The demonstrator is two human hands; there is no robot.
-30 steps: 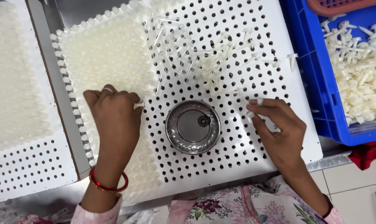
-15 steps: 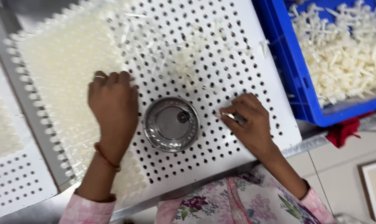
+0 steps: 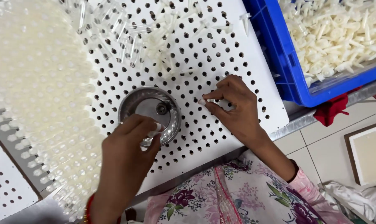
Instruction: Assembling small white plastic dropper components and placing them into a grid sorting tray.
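Tubes: the right hand (image 3: 233, 105) is pinching one small white tube (image 3: 203, 101) in a closed grip over the board (image 3: 254, 83), near its right edge. The left hand (image 3: 128, 159) is pinching a white piece (image 3: 157, 126) over the steel bowl (image 3: 148, 112). Outward, filled rows (image 3: 34, 95) are covering the board's left side; most holes rightward are standing empty, with loose tubes (image 3: 155, 37) lying near the far edge. The blue bin (image 3: 275, 54) is crowding the right edge.
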